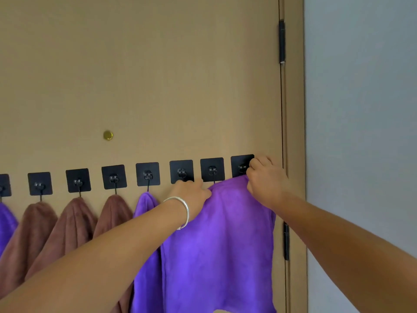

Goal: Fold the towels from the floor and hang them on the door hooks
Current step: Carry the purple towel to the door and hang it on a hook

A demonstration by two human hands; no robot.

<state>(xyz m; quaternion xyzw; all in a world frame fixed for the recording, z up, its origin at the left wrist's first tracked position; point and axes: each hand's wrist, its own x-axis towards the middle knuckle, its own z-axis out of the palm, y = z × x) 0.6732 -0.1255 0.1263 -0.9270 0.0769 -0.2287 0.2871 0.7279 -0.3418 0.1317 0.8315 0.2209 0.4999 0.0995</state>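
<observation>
Plush purple towel [216, 245], matt black hooks [147, 175], matt tan door [158, 75]

Tan door [158, 75] fills most of the view, matte surface with faint woodgrain. Small round brass fitting [108, 135] set in the door face, left of centre. Along the door's right edge, two black hinges: upper hinge [281, 41], lower hinge [286, 241]. Matching tan door frame [294, 109] runs just beside them. Right of the frame, plain pale grey-blue wall [361, 109]. Light soft and even, no hard shadows.
</observation>
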